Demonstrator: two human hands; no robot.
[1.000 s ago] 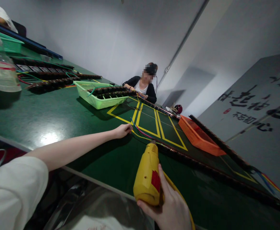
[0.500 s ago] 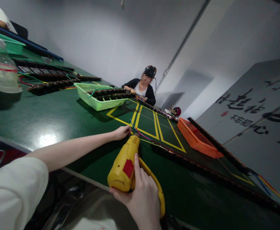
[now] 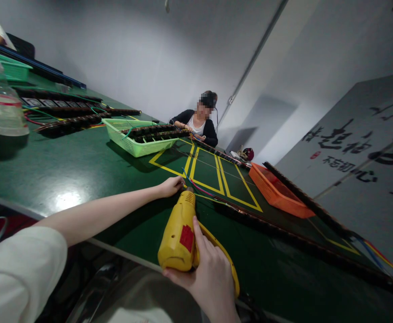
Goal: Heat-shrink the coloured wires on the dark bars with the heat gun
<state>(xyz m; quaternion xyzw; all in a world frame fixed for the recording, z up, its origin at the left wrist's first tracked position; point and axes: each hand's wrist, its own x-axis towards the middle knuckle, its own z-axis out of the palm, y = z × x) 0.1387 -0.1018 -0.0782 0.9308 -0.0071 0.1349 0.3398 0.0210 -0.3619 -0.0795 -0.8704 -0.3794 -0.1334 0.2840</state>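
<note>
A wide green work table (image 3: 64, 170) fills the lower left and centre of the frame. A long dark strip of parts (image 3: 284, 235) runs to the lower right. At bottom centre, the right hand (image 3: 209, 278) grips a yellow plastic heat gun (image 3: 181, 231), nozzle pointing at thin coloured wires (image 3: 196, 185) mid-frame. The left hand (image 3: 171, 185) pinches those wires against the table.

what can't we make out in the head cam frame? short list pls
- Nozzle tip of the yellow plastic heat gun: too small and close to the left hand to tell whether it touches the thin coloured wires.
- Left hand's fingertips: curled under, so its grip is unclear.
- Right hand: wrist cut off by the bottom edge.
- Long dark strip: blurred, parts unreadable.
- Clear plastic bottle: top cropped at the left edge.
</note>
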